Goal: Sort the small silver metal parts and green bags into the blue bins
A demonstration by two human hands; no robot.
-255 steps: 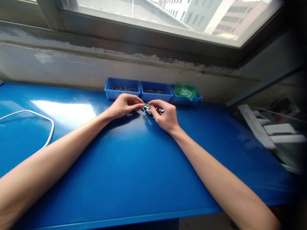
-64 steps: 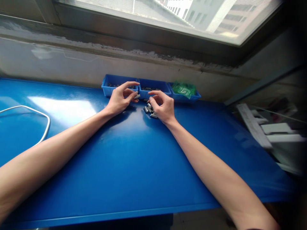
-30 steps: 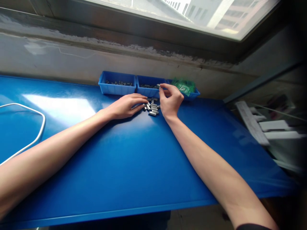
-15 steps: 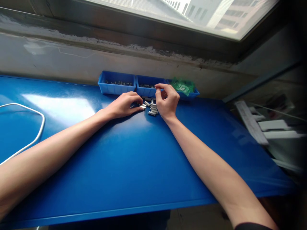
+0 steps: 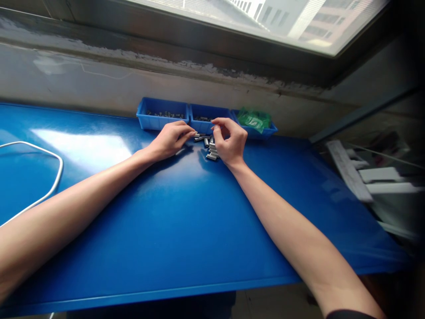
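Note:
My left hand (image 5: 171, 141) is closed in a pinch, with a small silvery metal cylinder (image 5: 197, 135) at its thumb and fingertips. Just right of it, my right hand (image 5: 231, 141) pinches thumb and forefinger together in front of the middle blue bin (image 5: 203, 127). Something tiny and dark seems to be between those fingertips, too small to name. Several short metal cylinders (image 5: 211, 156) lie in a loose pile on the blue table (image 5: 186, 221) between the hands, partly hidden by my right hand.
The left blue bin (image 5: 162, 123) holds small screw-like metal parts. A green plastic bag (image 5: 254, 118) lies in the right blue bin (image 5: 268, 130). The bins stand against the wall below a window. A white cable (image 5: 59, 170) curves over the table's left side.
My left hand has lifted slightly from the pile, a metal cylinder now at its fingertips. My right hand has shifted slightly left, still pinched. Some cylinders beside the left fingers have changed position.

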